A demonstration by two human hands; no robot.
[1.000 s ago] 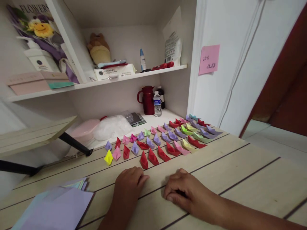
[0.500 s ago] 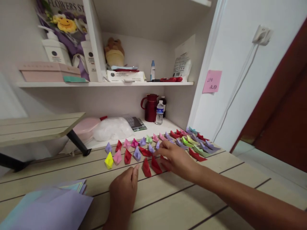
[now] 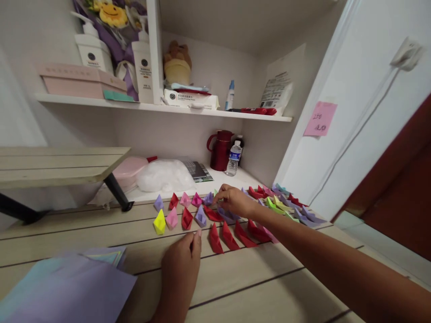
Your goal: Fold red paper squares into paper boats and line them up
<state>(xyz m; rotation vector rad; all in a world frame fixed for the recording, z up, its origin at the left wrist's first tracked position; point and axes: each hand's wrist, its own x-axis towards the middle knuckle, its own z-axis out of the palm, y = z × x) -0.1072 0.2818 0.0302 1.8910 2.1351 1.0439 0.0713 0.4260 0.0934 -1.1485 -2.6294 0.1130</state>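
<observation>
Several rows of small folded paper boats stand on the slatted wooden table. My right hand (image 3: 233,201) reaches over the back rows with its fingers bent together and pointing down. Its fingertips are beside a light green paper boat (image 3: 216,193); whatever lies under them is hidden. Below that hand and forearm is a front row of red paper boats (image 3: 230,237). My left hand (image 3: 182,260) rests on the table in a loose fist, thumb against the index finger, and no object shows in it. Close to it stand a purple paper boat (image 3: 200,216) and a yellow paper boat (image 3: 160,222).
A stack of coloured paper (image 3: 74,287) lies at the lower left. A raised wooden shelf (image 3: 60,168) on black legs stands behind it. Beyond the table are a white plastic bag (image 3: 166,176), a water bottle (image 3: 234,159) and a dark red jug (image 3: 220,151) under a shelf.
My right hand has lifted away from the front red boats and moved back to the rear rows, uncovering more red boats. My left hand keeps its place by the boats. The view has shifted slightly.
</observation>
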